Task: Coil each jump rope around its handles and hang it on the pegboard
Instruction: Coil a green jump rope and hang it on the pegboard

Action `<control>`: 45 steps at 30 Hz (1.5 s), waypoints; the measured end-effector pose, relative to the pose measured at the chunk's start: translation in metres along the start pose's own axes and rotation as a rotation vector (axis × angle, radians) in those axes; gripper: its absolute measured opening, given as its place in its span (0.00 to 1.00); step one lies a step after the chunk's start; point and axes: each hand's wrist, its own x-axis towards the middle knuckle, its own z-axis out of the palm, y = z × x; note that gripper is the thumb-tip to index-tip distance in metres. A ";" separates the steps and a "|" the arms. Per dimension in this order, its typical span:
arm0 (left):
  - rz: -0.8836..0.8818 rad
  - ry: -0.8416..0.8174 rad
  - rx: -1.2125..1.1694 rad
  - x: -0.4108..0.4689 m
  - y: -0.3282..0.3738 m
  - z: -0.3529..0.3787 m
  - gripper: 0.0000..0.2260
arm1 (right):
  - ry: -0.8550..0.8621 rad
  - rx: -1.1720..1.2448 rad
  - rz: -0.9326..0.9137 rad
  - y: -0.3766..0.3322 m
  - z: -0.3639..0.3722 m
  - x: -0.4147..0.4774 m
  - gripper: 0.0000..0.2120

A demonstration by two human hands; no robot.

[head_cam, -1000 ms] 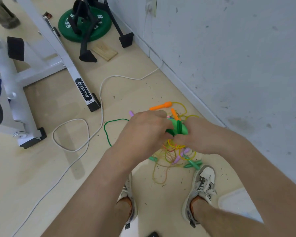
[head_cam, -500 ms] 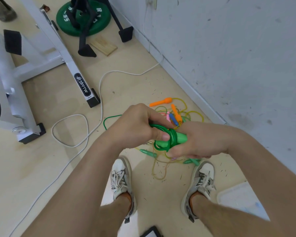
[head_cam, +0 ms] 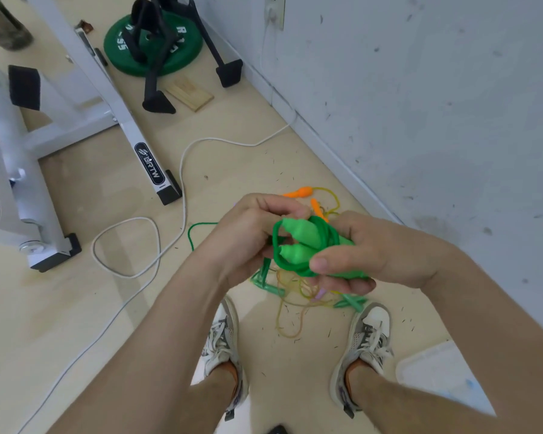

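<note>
hands, green jump rope, handles

Home gym corner.
A green weight plate and white bench frame stand far left; jump ropes litter the floor.

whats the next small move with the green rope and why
Probably another wrap with the left hand. The right hand grips the two green handles, with a few turns of green rope round them, and the left hand holds the rope beside them. More of it lies slack on the floor, so the coil looks unfinished.
</note>
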 end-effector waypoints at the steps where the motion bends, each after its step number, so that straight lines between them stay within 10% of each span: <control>1: 0.016 0.031 -0.039 0.002 -0.001 0.003 0.09 | 0.035 0.033 -0.027 0.001 0.000 0.001 0.13; 11: 0.233 0.129 0.180 0.004 -0.005 0.008 0.17 | 0.343 0.226 -0.047 0.012 -0.003 0.011 0.11; 21: 0.437 0.193 1.002 0.008 -0.022 0.000 0.13 | 0.682 0.314 0.062 0.015 -0.010 0.015 0.14; 27: 0.431 0.118 1.473 0.000 -0.017 0.015 0.07 | 0.906 -0.416 0.281 0.027 -0.007 0.026 0.19; 32: 0.338 0.027 1.724 -0.004 -0.017 0.030 0.05 | 0.880 -0.366 0.321 0.035 -0.003 0.028 0.15; 45: 0.476 0.087 0.919 -0.002 -0.018 0.013 0.05 | 0.401 -0.228 0.355 0.030 0.001 0.021 0.20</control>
